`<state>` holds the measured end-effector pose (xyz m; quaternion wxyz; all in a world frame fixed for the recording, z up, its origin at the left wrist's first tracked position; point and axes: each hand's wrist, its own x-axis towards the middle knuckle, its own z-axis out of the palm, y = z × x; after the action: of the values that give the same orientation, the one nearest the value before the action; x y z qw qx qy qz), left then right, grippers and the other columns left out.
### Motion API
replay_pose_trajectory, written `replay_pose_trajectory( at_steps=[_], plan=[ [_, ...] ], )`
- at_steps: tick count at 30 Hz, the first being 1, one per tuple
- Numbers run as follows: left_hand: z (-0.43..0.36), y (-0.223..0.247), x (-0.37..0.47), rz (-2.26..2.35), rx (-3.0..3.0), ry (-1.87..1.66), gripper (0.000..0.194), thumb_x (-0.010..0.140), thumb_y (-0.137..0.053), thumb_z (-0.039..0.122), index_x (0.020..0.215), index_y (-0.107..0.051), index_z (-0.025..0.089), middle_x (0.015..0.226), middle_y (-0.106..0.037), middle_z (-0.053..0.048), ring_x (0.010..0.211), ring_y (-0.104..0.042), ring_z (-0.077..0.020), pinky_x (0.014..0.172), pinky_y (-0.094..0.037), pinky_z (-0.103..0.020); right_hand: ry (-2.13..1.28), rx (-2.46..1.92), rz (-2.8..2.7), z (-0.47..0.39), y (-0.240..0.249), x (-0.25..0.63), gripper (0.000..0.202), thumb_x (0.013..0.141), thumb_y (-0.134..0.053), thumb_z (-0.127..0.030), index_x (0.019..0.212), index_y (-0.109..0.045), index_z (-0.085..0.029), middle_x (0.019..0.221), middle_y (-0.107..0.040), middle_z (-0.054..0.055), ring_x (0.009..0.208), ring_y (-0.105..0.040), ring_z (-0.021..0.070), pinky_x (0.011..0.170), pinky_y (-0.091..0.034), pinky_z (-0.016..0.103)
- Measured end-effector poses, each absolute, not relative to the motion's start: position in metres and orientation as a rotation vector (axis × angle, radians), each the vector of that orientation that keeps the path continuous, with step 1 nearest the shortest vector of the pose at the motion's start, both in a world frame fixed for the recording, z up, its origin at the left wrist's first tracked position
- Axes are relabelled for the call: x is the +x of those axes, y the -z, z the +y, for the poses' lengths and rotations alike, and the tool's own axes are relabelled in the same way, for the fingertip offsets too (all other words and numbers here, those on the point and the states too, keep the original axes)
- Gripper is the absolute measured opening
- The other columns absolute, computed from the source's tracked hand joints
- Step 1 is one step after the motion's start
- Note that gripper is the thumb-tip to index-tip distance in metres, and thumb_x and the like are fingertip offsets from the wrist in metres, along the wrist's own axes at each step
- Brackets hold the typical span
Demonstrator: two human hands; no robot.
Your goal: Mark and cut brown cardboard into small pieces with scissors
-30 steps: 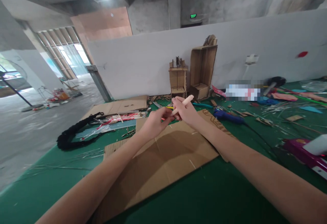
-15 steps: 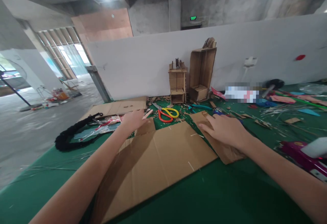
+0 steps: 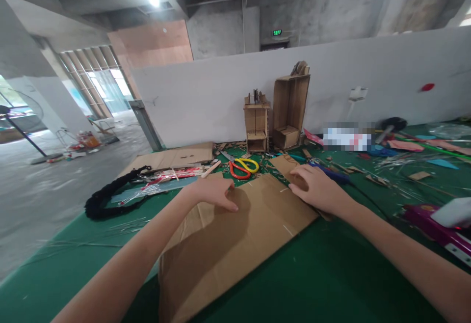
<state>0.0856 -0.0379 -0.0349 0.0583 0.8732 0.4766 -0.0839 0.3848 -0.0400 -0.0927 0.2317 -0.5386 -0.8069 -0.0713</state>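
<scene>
A large creased cardboard sheet (image 3: 253,244) lies across the green table in front of me. My left hand (image 3: 215,194) is above its far left part, fingers bent and thumb held apart. Nothing shows between them. My right hand (image 3: 314,186) is at the sheet's right corner, over a narrow cardboard strip (image 3: 281,165). Its fingers are curved and spaced, their tips at or near the cardboard; I cannot tell whether they press on it. The sheet overlaps part of the strip. Beyond my left hand lies a flat wooden stick (image 3: 211,169).
Scissors (image 3: 241,167) with red and yellow handles lie past the sheet. Two cardboard structures (image 3: 256,126) stand by the white partition (image 3: 195,102). A black fuzzy bundle (image 3: 97,202) is at left, a magenta device (image 3: 434,227) at right. Cardboard scraps and clear strands litter the table.
My left hand has moved right and nearer, over the large sheet. The sheet has shifted right, covering more of the strip. My right hand's fingers, flatter before, are now curled.
</scene>
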Motion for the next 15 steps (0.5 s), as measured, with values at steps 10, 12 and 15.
replay_pose_trajectory(
  at_steps=[10,12,15],
  plan=[
    [-0.022,0.046,0.074,1.293,2.823,0.194,0.055,0.084,-0.03,0.059,0.097,-0.065,0.019,0.085,-0.063,-0.009,0.085,-0.055,-0.0225,0.075,-0.038,-0.031,0.436,-1.124,-2.372,-0.037,0.091,0.382,0.026,0.085,-0.049,-0.031,0.105,-0.059,-0.018,0.114,-0.059,0.01,0.107,-0.051,0.0254,0.095,-0.038,0.043],
    [-0.02,0.046,0.069,1.245,2.815,0.173,0.046,0.087,-0.033,0.051,0.104,-0.064,0.021,0.091,-0.063,-0.008,0.094,-0.053,-0.0213,0.082,-0.037,-0.03,0.555,-1.037,-2.407,-0.037,0.087,0.38,0.024,0.086,-0.048,-0.028,0.105,-0.059,-0.019,0.114,-0.06,0.009,0.108,-0.05,0.0247,0.1,-0.031,0.046],
    [-0.016,0.047,0.06,1.205,2.781,0.15,0.042,0.086,-0.038,0.048,0.104,-0.064,0.02,0.096,-0.061,-0.008,0.099,-0.051,-0.0208,0.087,-0.035,-0.03,0.676,-0.984,-2.442,-0.034,0.084,0.378,0.023,0.089,-0.045,-0.026,0.104,-0.06,-0.019,0.113,-0.06,0.008,0.109,-0.049,0.0245,0.104,-0.022,0.05]
  ],
)
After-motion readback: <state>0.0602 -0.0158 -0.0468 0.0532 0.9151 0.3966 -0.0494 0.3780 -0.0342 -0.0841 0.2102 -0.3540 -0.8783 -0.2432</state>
